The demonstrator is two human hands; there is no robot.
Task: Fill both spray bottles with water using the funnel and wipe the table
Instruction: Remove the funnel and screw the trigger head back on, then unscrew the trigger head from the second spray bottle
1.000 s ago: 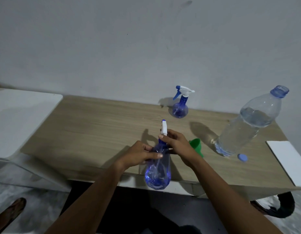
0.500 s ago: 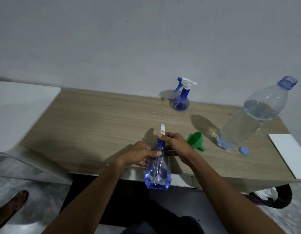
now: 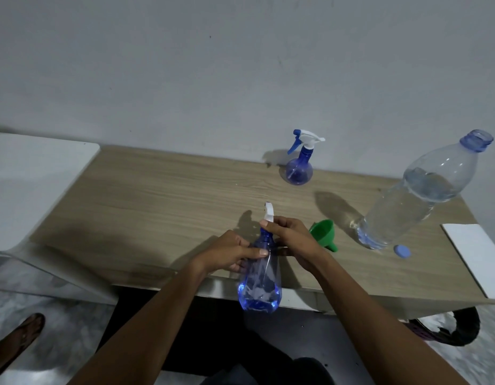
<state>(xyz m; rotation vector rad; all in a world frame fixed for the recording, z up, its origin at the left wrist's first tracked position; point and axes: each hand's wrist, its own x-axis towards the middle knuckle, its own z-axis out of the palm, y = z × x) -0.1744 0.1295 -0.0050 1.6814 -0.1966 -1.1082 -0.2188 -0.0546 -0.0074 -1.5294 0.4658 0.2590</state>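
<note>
I hold a clear blue spray bottle (image 3: 259, 284) over the front edge of the wooden table (image 3: 163, 201). My left hand (image 3: 229, 254) grips its neck from the left. My right hand (image 3: 293, 240) is closed around its white spray head (image 3: 268, 213) at the collar. A little water sits in the bottle's bottom. A second, small round blue spray bottle (image 3: 299, 169) stands at the back by the wall. A green funnel (image 3: 324, 233) lies on its side just right of my right hand. A big clear water bottle (image 3: 415, 198), uncapped and partly full, stands at the right.
The water bottle's blue cap (image 3: 402, 251) lies on the table near its base. A white flat sheet (image 3: 479, 257) rests at the table's right end. A white surface (image 3: 27, 176) adjoins the table on the left. A sandalled foot (image 3: 21, 337) shows at the lower left.
Both hands keep their grip on the spray bottle, which sits slightly lower over the table edge. The view has tilted, so the table objects appear shifted up.
</note>
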